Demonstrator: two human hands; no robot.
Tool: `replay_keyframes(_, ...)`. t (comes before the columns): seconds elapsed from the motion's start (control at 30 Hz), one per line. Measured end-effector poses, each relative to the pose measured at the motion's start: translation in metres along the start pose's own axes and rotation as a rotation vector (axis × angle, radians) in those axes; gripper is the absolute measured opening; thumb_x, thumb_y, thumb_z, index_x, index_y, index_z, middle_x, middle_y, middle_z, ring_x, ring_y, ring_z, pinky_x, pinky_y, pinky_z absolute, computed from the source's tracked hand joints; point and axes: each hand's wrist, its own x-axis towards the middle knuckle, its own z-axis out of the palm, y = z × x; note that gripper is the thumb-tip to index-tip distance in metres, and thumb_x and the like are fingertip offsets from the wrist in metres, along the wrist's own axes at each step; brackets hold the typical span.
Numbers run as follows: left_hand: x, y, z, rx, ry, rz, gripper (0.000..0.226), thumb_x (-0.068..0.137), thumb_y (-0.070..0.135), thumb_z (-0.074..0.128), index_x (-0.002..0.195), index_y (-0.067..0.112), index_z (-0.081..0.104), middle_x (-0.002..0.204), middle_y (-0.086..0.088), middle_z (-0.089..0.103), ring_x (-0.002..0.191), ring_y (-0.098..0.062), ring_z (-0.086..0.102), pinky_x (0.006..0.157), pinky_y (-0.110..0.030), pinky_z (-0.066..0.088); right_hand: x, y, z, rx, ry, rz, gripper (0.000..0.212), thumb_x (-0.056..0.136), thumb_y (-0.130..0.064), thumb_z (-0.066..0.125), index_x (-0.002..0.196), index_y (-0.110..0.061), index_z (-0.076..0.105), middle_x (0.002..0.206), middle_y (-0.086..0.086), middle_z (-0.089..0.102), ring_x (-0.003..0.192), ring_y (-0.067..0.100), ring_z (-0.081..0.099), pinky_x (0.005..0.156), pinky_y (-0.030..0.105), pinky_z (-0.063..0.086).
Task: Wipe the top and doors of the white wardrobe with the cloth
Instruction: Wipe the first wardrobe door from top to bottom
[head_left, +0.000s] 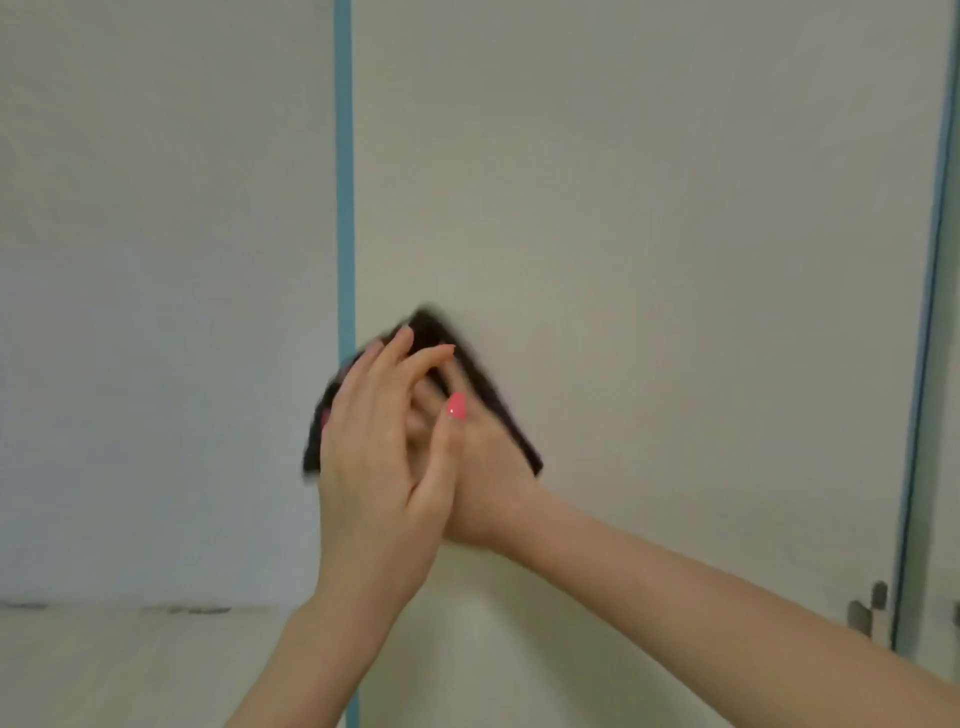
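Note:
A white wardrobe door (649, 218) fills the right of the head view, edged by a blue strip (344, 182). A dark folded cloth (488, 395) is pressed flat against the door near that edge. My right hand (493, 467) lies on the cloth, mostly hidden. My left hand (379, 457) sits on top of the right hand, fingers reaching the cloth's upper left part. Both forearms come up from the bottom. The cloth is blurred.
To the left of the blue strip is a pale wall (156, 312) with light flooring (130, 670) below. A metal handle (867, 608) sits low at the door's right edge, beside another blue edge (930, 312).

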Motion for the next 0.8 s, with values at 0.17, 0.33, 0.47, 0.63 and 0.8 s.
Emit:
replay_keyframes(0.17, -0.008, -0.004, -0.004, 0.01, -0.016, -0.059, 0.034, 0.093, 0.034, 0.041, 0.124, 0.028, 0.051, 0.142, 0.009, 0.043, 0.137, -0.009, 0.029, 0.11, -0.03, 0.025, -0.057, 0.026, -0.013, -0.013, -0.264, -0.527, 0.051, 0.086, -0.026, 0.056, 0.137, -0.022, 0.053, 0.144, 0.007, 0.05, 0.14, 0.029, 0.038, 0.119, 0.051, 0.02)
replay_keyframes(0.33, -0.015, -0.003, 0.008, -0.003, -0.014, -0.068, 0.035, 0.092, 0.033, 0.043, 0.125, 0.026, 0.052, 0.141, 0.007, 0.044, 0.137, -0.008, 0.028, 0.11, -0.025, 0.023, -0.078, 0.079, -0.039, -0.151, 0.032, 0.097, 0.062, 0.083, -0.023, 0.042, 0.145, -0.028, 0.042, 0.154, 0.005, 0.034, 0.146, 0.025, 0.025, 0.119, 0.053, 0.015)
replay_keyframes(0.47, -0.03, 0.009, 0.024, -0.03, -0.056, -0.074, 0.034, 0.092, 0.032, 0.044, 0.124, 0.024, 0.053, 0.141, 0.005, 0.045, 0.138, -0.011, 0.029, 0.111, -0.029, 0.024, -0.129, 0.02, -0.014, -0.156, 0.064, 0.313, 0.068, 0.082, -0.026, 0.047, 0.148, -0.028, 0.034, 0.156, 0.006, 0.028, 0.147, 0.029, 0.021, 0.118, 0.056, 0.014)
replay_keyframes(0.63, -0.039, 0.018, 0.038, -0.009, -0.123, -0.051, 0.037, 0.092, 0.037, 0.039, 0.126, 0.026, 0.051, 0.143, 0.006, 0.042, 0.139, -0.011, 0.026, 0.111, -0.032, 0.023, -0.199, 0.046, -0.034, -0.149, -0.2, -0.173, 0.064, 0.083, -0.029, 0.046, 0.147, -0.032, 0.037, 0.155, 0.002, 0.031, 0.146, 0.023, 0.026, 0.119, 0.049, 0.016)
replay_keyframes(0.8, -0.042, 0.023, 0.047, -0.006, -0.106, -0.037, 0.036, 0.092, 0.037, 0.04, 0.125, 0.028, 0.05, 0.143, 0.008, 0.042, 0.139, -0.009, 0.025, 0.111, -0.032, 0.023, -0.2, 0.102, -0.061, -0.141, 0.188, 0.61, 0.068, 0.077, -0.019, 0.041, 0.145, -0.021, 0.038, 0.153, 0.01, 0.032, 0.146, 0.028, 0.02, 0.119, 0.056, 0.007)
